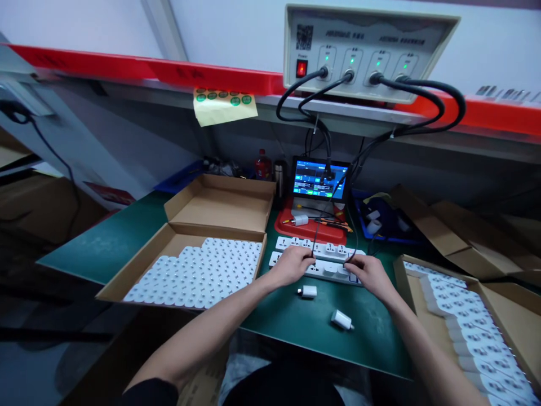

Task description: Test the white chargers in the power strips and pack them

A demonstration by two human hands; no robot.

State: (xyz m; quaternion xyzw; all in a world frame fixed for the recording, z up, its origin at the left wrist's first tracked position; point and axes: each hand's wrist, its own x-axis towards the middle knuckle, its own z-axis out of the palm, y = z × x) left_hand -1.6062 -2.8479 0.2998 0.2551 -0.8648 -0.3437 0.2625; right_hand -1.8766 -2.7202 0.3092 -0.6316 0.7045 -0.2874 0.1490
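My left hand pinches the end of a thin black cable above the front white power strip. Another black cable runs down into the closed fingers of my right hand, at the strip's right part. White plug-in chargers sit in the front strip between my hands. Behind it lies a second power strip. On the green mat nearer me lie two loose white chargers, one below my left hand and another farther forward right. The cable tips are too small to make out.
An open cardboard box with rows of white chargers stands left; a similar box stands right. Behind the strips are a red tray and a lit screen. A tester box with thick cables sits on the shelf above.
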